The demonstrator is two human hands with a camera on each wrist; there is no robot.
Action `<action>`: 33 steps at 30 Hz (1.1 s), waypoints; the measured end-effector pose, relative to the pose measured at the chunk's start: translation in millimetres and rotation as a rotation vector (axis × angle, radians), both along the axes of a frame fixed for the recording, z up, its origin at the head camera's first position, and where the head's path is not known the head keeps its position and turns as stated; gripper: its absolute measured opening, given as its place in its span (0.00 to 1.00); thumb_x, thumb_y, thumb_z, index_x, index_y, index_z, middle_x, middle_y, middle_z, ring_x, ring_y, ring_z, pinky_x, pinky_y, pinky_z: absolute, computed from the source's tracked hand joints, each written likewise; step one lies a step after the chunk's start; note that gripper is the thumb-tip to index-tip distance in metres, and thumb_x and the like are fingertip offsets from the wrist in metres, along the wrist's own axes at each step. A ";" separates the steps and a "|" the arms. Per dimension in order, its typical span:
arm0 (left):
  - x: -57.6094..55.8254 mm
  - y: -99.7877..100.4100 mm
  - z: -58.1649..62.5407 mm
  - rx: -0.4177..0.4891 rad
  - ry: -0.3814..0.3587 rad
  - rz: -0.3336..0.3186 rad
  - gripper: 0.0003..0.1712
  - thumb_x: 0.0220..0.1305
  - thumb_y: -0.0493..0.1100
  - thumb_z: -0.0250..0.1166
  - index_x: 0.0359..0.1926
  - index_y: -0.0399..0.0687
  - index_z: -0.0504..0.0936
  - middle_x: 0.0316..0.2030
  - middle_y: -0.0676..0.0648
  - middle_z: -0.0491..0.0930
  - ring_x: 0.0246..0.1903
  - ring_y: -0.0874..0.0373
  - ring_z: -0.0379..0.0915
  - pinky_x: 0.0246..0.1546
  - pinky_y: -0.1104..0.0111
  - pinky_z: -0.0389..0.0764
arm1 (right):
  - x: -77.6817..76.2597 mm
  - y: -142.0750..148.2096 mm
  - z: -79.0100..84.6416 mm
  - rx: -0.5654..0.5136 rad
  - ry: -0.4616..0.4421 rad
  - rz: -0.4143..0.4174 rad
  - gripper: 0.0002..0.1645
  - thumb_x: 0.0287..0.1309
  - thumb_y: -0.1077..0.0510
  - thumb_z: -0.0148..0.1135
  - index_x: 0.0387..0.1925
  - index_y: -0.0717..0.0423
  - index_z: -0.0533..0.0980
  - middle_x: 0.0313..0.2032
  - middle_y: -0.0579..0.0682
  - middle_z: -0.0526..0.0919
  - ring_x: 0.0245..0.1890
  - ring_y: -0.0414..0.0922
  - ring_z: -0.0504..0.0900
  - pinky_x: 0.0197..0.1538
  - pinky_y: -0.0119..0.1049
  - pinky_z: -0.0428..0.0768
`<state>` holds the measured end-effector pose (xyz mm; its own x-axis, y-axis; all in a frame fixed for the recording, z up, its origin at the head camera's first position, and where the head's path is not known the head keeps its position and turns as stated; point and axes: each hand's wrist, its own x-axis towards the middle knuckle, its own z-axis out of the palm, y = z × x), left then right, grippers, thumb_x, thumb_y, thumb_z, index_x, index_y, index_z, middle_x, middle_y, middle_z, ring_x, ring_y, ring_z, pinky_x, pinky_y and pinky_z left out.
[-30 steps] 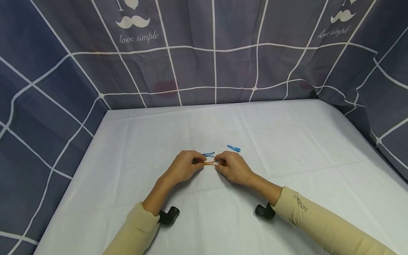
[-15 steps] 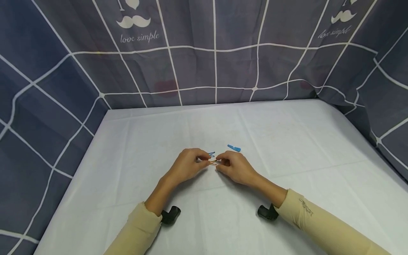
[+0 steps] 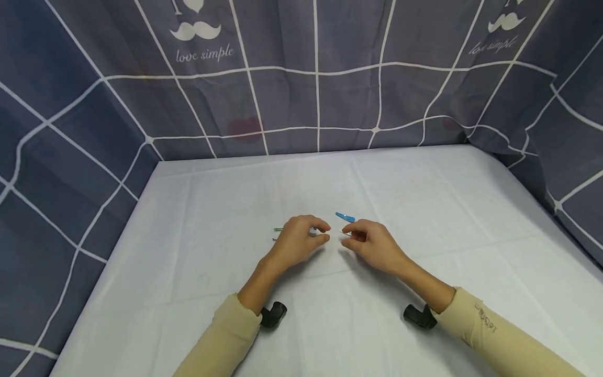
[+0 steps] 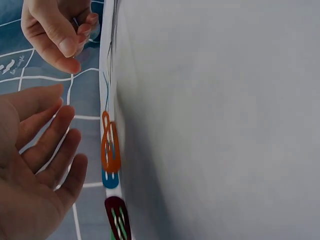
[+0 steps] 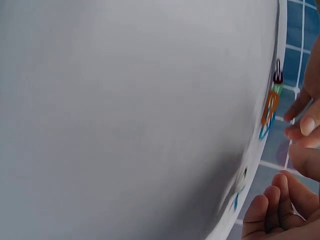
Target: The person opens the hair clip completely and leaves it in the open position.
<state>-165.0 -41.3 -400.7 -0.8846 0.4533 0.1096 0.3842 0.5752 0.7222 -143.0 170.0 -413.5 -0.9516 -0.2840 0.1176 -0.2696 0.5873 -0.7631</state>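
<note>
My left hand [image 3: 299, 242] hovers over the white table with thumb and fingers parted, holding nothing. Below it in the left wrist view lie an orange snap hair clip [image 4: 118, 160], overlapping a blue hair clip [image 4: 110, 182], and a dark red hair clip [image 4: 110, 204] over a green one. From above, the hand hides most of these. To its right, my right hand [image 3: 375, 247] has loosely bent fingers, with nothing visible between them. A small thin item [image 3: 346, 233], too small to name, shows by its fingertips. Just beyond lies another blue hair clip [image 3: 345, 217].
A white cloth [image 3: 226, 209] covers the table. Dark checked curtains [image 3: 292, 104] stand along the back and both sides. Black camera mounts [image 3: 274, 315] sit under each wrist.
Both hands have moved right and drawn apart. The left fingers, which gripped the orange hair clip, have let go of it. Green and dark red clip ends now show left of the left hand.
</note>
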 end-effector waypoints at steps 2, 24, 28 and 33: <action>-1.3 5.4 -0.2 -0.003 0.000 0.015 0.10 0.63 0.38 0.69 0.45 0.42 0.88 0.44 0.49 0.85 0.53 0.52 0.77 0.56 0.59 0.73 | -1.8 6.9 0.0 0.010 0.006 -0.017 0.12 0.57 0.63 0.69 0.42 0.64 0.83 0.27 0.46 0.76 0.27 0.44 0.73 0.32 0.34 0.72; -15.5 41.6 -4.6 -0.145 0.000 0.072 0.12 0.63 0.39 0.68 0.48 0.45 0.87 0.50 0.48 0.83 0.58 0.50 0.71 0.58 0.59 0.71 | -10.1 18.1 -16.5 0.149 0.047 -0.091 0.08 0.55 0.66 0.69 0.38 0.64 0.84 0.27 0.46 0.77 0.27 0.42 0.73 0.34 0.38 0.72; -16.3 45.2 -5.7 -0.210 0.019 0.072 0.12 0.63 0.41 0.68 0.48 0.49 0.88 0.48 0.51 0.84 0.55 0.52 0.74 0.55 0.58 0.71 | -10.3 18.3 -18.3 0.148 0.052 -0.093 0.06 0.55 0.66 0.69 0.36 0.62 0.84 0.27 0.46 0.77 0.28 0.42 0.73 0.34 0.38 0.73; -16.1 47.8 -7.2 -0.265 0.059 0.057 0.12 0.63 0.41 0.68 0.47 0.50 0.88 0.45 0.52 0.85 0.52 0.52 0.77 0.53 0.58 0.71 | -10.1 17.8 -19.4 0.148 0.062 -0.083 0.04 0.55 0.67 0.68 0.34 0.61 0.85 0.27 0.46 0.77 0.27 0.42 0.72 0.34 0.38 0.72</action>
